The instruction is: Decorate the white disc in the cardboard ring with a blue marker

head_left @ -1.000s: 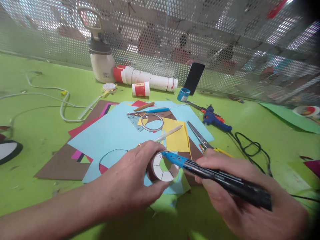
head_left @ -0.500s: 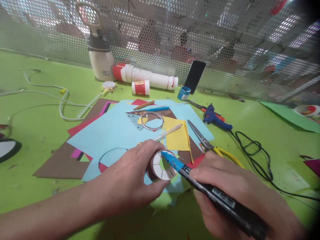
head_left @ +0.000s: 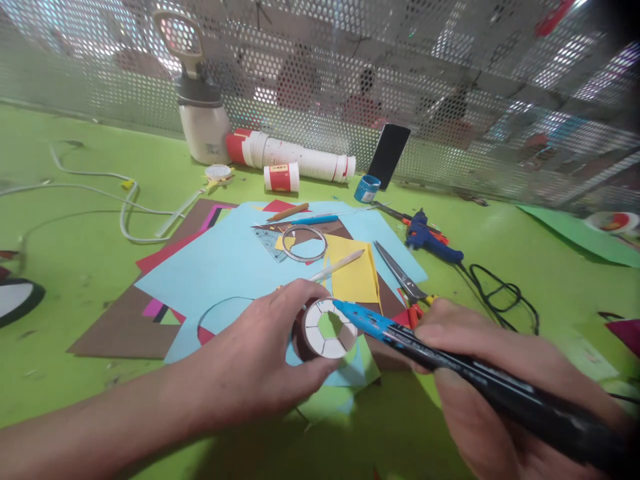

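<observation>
My left hand is wrapped round a small round piece with brown sides, thumb at its lower edge. Its white top carries black radial lines and a green six-sided centre. My right hand grips a black marker with a blue-smeared front end. The marker's tip meets or hovers just over the upper right rim of the white top; I cannot tell which. Scissors lie just beyond my right hand, their handles partly covered by it. A yellow paper sheet and a white pencil lie beyond the round piece.
Light blue paper and brown card cover the green table's middle. A tape ring, glue gun, paint jar, phone, stacked paper cups and spray bottle stand or lie farther back.
The marker has swung lower and to the right, its tip shifting from the top's upper middle to its upper right rim. My right hand moved right with it. My left hand stays put.
</observation>
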Tool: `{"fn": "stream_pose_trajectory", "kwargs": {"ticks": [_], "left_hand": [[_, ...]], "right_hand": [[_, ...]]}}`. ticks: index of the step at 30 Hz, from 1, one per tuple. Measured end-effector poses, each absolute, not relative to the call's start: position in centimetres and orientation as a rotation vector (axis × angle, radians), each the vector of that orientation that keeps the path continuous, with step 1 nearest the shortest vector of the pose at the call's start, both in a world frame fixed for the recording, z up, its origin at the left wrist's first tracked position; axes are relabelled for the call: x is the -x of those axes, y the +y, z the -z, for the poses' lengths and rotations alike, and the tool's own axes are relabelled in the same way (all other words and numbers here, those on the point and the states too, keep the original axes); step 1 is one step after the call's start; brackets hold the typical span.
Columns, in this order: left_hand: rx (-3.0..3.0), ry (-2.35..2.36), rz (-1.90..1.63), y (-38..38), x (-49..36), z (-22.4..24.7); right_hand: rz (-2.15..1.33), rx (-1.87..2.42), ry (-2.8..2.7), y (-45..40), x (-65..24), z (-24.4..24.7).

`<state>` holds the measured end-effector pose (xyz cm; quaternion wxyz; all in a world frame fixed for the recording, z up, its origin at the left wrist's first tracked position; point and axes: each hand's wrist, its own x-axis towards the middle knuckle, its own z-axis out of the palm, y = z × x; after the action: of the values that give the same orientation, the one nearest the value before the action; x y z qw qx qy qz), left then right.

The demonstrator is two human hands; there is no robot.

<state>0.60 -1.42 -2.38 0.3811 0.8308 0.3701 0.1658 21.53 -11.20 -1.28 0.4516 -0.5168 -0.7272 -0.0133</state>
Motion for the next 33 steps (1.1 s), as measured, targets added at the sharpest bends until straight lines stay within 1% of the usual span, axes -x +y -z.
{"fn": "stream_pose_trajectory", "kwargs": {"ticks": [3,8,17,25,29,33], "left_hand": [[-2.097,0.934,-0.423,-1.5,-0.6,2.3],[-2.116,0.933,-0.430,-1.6,-0.7,2.2],[-2.136,0.970,-0.403,-1.6,-0.7,2.1],[-2.148,0.967,-0.397,-1.7,-0.6,2.3],[-2.156,0.963,-0.385,-1.6,-0.7,2.3],[-2.173,0.968,-0.404,-1.6,-0.6,2.5]], "right_hand": [[0.062,1.244,-1.873,-10.7,-21.3,0.6],[-0.065,1.177,-1.928,-10.0,-20.7,-0.2],[0.071,1.239,-1.901,-9.9,-20.6,0.2],[-0.029,1.220,-1.914,-9.9,-20.5,-0.1],[-0.024,1.221,-1.933,-9.6,-20.4,-0.4],[0.058,1.232,-1.974,-9.5,-20.1,-0.6]]}}
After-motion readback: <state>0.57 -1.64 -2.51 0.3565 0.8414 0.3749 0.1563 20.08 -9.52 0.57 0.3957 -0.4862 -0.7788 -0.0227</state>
